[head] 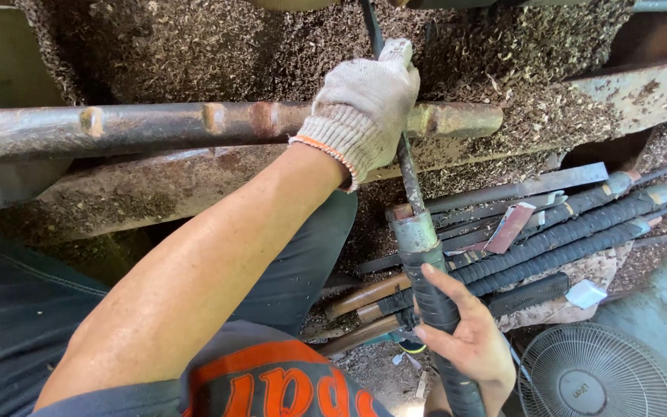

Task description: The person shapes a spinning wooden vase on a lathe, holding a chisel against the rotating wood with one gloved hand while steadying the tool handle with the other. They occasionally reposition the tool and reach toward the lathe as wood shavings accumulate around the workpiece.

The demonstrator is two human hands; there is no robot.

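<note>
My left hand (364,100), in a white knit glove with an orange cuff, is closed around the thin steel shaft (409,174) of a long turning tool, pressing it against a rusty horizontal bar (156,123). My bare right hand (466,340) grips the tool's black-wrapped handle (428,289) lower down, just below its metal collar (414,232). The tool runs nearly upright in view, and its tip is hidden among the wood shavings (194,46) above the glove.
Several similar long tools with black-wrapped handles (573,232) lie in a pile to the right. A round wire fan guard (604,378) sits at the bottom right. Shavings cover the rusty machine bed (642,89) behind the bar.
</note>
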